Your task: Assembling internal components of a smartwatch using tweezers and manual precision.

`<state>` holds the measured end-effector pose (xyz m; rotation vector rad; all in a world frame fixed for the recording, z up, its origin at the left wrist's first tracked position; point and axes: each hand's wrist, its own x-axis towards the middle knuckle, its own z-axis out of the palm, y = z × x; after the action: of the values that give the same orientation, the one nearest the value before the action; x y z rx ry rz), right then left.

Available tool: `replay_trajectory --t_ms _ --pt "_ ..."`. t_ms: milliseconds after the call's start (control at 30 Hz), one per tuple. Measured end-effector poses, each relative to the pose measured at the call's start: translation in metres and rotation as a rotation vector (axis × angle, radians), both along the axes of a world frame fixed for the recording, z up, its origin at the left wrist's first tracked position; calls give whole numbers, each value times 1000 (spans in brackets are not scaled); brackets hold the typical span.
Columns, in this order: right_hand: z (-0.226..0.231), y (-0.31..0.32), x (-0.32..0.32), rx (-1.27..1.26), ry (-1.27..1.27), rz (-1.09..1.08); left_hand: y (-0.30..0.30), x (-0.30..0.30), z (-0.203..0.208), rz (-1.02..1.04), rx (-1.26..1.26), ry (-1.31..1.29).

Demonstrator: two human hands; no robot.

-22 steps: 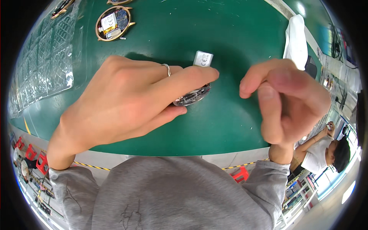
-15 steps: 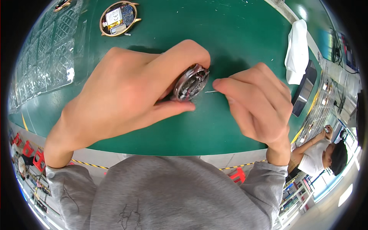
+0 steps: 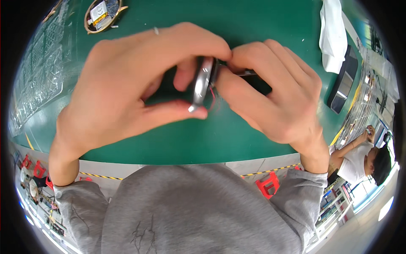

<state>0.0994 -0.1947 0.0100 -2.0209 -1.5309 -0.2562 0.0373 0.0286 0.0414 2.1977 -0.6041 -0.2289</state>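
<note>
Holding a silver watch case (image 3: 202,82) on edge over a green table (image 3: 169,148), the left hand (image 3: 118,80) arches thumb to forefinger; the right hand (image 3: 277,93), fingers curled, blocks one side, any grip unclear. Leftward: gold-rimmed watch (image 3: 102,17), clear tray (image 3: 40,86). Rightward: white bundle (image 3: 333,38), dark box (image 3: 343,81).

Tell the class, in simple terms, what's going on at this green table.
A person's left hand holds a silver metal case, seen edge-on, between thumb and forefinger. The right hand has its fingertips close at the case's right side, near a thin red wire; what they pinch is hard to make out. An open gold-rimmed watch case lies farther off on the green table.
</note>
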Motion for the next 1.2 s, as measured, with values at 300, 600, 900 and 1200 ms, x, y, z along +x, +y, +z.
replay_trajectory --t_ms 300,600,900,1200 --pt "-8 2 19 183 -3 109 -2 -8 -11 202 -133 82" --pt "-11 11 20 233 -43 93 5 -9 -8 198 -53 42" --pt "-12 20 20 235 -58 96 13 -9 -6 170 13 7" --pt "-14 24 19 231 -77 85 -2 -13 1 222 -16 128"
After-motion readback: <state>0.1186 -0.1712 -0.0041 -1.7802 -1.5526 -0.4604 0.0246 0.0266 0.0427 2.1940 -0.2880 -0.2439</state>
